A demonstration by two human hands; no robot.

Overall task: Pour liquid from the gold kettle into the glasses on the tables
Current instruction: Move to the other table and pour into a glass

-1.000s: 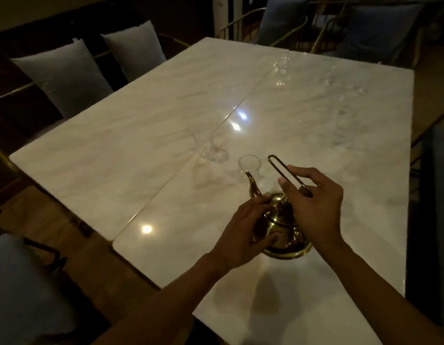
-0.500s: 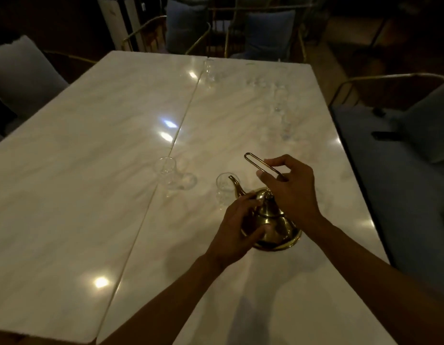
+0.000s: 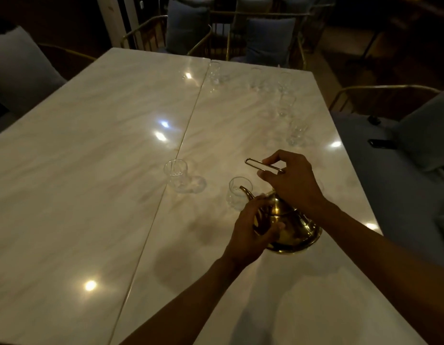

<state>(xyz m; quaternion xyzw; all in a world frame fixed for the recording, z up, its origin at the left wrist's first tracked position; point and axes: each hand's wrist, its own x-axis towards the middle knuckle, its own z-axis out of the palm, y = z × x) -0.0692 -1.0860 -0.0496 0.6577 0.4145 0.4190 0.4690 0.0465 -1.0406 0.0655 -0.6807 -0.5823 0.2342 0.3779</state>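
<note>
- Since the earlier frame the view has swung right; more glasses show along the far right edge, and both hands keep their hold on the gold kettle [image 3: 294, 230].
- Right hand [image 3: 294, 185]: thumb and forefinger pinch the wire handle [image 3: 259, 165], raised above the lid.
- Left hand [image 3: 251, 229]: fingers curled round the kettle's body below the spout [image 3: 246, 192].
- Kettle sits on the right marble table [image 3: 241, 125], spout tip at the near glass [image 3: 237, 192].
- Second glass [image 3: 176, 174] stands left of it, beside the seam; left table [image 3: 79, 158] adjoins.

Gold kettle [image 3: 289, 226] now tipped further fwd, spout over rim of nearest glass [image 3: 238, 194]; view swung right.
</note>
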